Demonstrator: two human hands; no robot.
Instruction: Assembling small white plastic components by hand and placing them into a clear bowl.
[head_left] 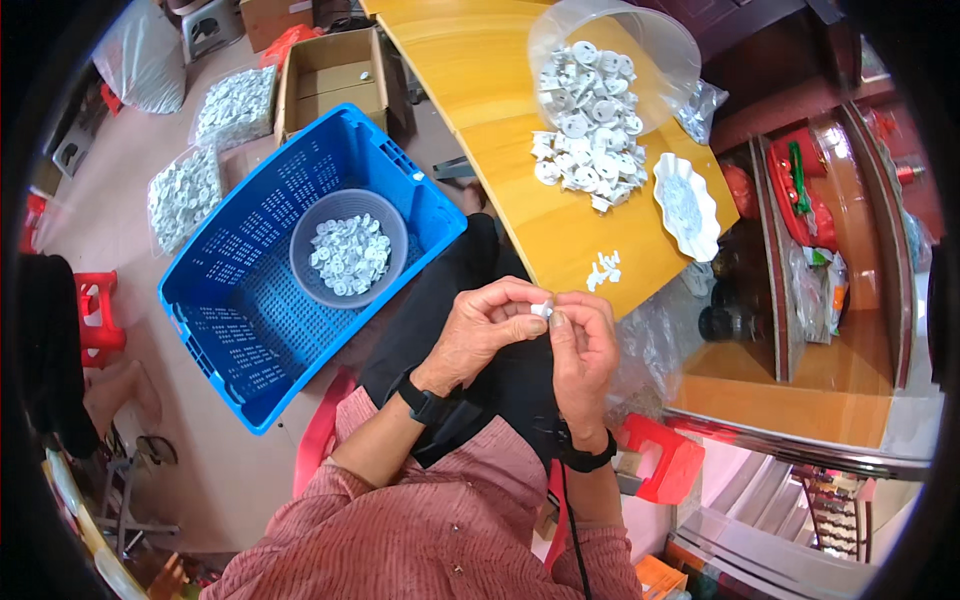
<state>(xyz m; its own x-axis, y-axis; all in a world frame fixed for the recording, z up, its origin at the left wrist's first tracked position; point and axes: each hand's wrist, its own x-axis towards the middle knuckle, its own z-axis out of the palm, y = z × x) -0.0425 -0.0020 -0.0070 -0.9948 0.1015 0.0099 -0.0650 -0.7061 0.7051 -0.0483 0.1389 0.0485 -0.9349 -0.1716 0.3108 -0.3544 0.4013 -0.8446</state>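
Just off the table's near corner, my left hand (pixel 487 328) and my right hand (pixel 583 345) meet, fingertips pinched together. Between them is a small white plastic part (pixel 542 310), mostly covered by the fingers, so its full shape is hidden. On the table by my right hand lie several tiny white pieces (pixel 604 270). Farther back, a heap of white plastic parts (pixel 590 150) spills from a clear tub (pixel 668 50) tipped on its side. Right of the heap sits a white scalloped dish (pixel 706 222) with small pale pieces in it.
Left of my legs, a blue plastic crate (pixel 245 375) holds a grey bowl (pixel 300 262) of white round parts. Beyond are filled clear bags (pixel 235 105) and an open cardboard box (pixel 335 65). A red stool (pixel 100 318) stands far left; shelves (pixel 835 380) are at right.
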